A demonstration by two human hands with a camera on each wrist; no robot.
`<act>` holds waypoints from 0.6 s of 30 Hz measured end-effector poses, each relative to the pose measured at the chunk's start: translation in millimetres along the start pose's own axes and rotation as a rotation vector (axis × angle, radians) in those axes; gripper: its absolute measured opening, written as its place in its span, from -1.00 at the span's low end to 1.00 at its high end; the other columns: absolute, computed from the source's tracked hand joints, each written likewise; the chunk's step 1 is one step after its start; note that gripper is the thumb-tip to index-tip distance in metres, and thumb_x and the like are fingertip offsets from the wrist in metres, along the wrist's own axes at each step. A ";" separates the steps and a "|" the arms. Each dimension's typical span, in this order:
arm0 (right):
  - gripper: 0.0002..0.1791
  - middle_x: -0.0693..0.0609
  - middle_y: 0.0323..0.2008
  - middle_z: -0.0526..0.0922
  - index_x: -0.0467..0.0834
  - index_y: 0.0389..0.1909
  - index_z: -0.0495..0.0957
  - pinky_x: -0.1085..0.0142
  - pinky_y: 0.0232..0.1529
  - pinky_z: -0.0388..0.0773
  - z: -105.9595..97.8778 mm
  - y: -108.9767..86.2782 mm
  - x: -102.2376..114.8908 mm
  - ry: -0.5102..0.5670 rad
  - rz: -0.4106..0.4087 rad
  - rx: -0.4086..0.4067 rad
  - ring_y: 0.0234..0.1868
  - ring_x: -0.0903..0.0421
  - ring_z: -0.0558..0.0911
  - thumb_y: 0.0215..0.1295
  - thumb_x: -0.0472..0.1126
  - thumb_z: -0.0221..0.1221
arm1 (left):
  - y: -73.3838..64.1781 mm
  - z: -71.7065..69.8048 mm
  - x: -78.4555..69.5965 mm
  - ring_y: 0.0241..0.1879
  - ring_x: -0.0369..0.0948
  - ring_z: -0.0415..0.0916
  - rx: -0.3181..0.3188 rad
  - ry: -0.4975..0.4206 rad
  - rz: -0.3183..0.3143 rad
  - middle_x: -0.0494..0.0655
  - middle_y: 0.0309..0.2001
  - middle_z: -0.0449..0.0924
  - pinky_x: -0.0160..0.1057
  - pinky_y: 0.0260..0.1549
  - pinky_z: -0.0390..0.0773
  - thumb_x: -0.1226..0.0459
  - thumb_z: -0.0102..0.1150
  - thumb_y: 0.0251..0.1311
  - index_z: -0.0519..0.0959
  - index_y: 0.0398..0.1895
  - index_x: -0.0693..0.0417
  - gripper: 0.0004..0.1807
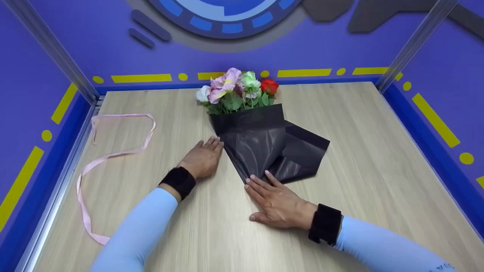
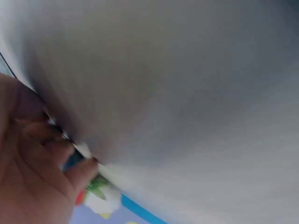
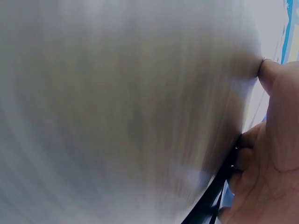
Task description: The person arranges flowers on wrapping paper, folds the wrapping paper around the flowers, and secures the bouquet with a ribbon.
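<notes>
A bouquet of artificial flowers [image 1: 231, 88], pink, white, pale green and red, pokes out of the top of black wrapping paper [image 1: 257, 147] lying on the table. One side of the paper is folded across the stems, while a flap spreads to the right. My left hand [image 1: 204, 156] lies with extended fingers at the paper's left edge. Near the paper's lower tip, my right hand [image 1: 281, 204] presses down with straight fingers, its thumb on the wood. In the left wrist view, the left hand [image 2: 37, 163] has a white flower [image 2: 103, 198] beyond it. The right hand [image 3: 266, 158] touches black paper in its wrist view.
A long pink ribbon [image 1: 109, 155] lies in loose curves on the left of the wooden table [image 1: 378, 181], its lower end hidden behind the left sleeve. Blue-purple panels [image 1: 321, 49] with metal corner posts [image 1: 416, 45] enclose the back and sides.
</notes>
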State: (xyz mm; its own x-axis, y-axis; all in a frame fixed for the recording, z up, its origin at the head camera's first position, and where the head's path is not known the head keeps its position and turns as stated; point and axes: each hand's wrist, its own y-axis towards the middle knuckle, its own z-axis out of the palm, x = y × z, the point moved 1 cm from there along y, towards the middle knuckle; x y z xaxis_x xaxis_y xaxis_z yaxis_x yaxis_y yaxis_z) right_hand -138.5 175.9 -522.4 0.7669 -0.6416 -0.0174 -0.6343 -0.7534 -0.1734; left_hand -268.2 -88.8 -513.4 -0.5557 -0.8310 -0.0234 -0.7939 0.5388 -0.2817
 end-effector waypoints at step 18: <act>-0.03 -0.11 0.68 0.04 -0.18 0.67 0.04 -0.15 0.67 -0.13 -1.1 -1.5 -1.3 -0.010 0.002 -0.002 0.71 -0.03 -0.01 0.57 0.46 -0.33 | 26.9 -6.4 17.5 0.69 0.19 -0.20 -0.056 -0.172 -0.150 0.26 0.68 -0.05 0.36 0.58 -0.12 0.02 -0.26 0.66 0.16 0.41 0.26 -0.45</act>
State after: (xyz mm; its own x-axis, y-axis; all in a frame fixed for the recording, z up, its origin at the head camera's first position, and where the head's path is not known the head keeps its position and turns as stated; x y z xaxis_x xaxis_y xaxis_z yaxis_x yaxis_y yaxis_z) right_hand -138.6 177.7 -521.1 0.7666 -0.6415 -0.0276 -0.6359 -0.7526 -0.1711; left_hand -300.9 -88.0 -515.2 -0.3844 -0.9110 -0.1495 -0.8795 0.4106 -0.2406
